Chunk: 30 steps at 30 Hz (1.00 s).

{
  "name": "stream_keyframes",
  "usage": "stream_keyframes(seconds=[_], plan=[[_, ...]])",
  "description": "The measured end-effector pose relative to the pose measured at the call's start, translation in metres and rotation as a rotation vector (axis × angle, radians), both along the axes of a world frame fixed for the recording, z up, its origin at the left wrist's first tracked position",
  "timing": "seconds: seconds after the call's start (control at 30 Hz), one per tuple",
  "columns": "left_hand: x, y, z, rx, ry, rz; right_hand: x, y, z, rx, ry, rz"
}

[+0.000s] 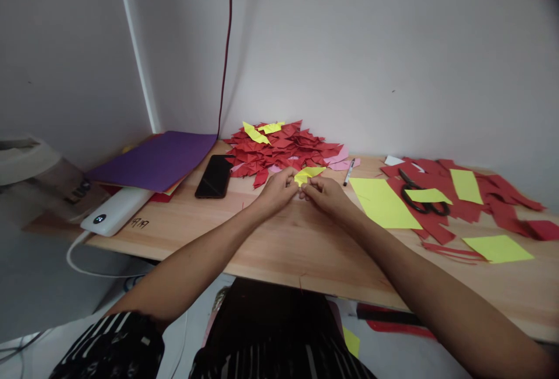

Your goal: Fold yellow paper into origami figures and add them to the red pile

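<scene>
Left hand (278,189) and right hand (322,192) pinching folded yellow paper (311,174): probably feather-light, crisp, easily creased; best gripped by its edges!

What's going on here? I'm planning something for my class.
A person's left hand and right hand pinch a folded yellow paper between them, over a wooden table. Beyond it is a heap of red paper pieces, with yellow ones on top. To the right, scissors lie among red scraps, a yellow piece across them.
</scene>
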<state>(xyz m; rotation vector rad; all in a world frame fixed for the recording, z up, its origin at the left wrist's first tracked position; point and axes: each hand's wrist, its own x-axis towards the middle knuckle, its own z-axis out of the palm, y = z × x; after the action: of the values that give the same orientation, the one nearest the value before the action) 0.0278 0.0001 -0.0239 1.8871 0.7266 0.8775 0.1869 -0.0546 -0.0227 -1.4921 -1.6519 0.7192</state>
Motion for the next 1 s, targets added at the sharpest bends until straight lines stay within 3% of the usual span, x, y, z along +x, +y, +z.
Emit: stream_keyframes(seconds=[0.53, 1.0], plan=[[0.0041, 0.0016, -0.002, -0.233, -0.146, -0.027, -0.0001, -0.0006, 0.0018, 0.055, -0.022, 0.032], [0.0034, 0.0015, 0.0008, -0.251, -0.152, -0.039, -0.0016, -0.0022, 0.0027, 0.064, -0.007, 0.032]])
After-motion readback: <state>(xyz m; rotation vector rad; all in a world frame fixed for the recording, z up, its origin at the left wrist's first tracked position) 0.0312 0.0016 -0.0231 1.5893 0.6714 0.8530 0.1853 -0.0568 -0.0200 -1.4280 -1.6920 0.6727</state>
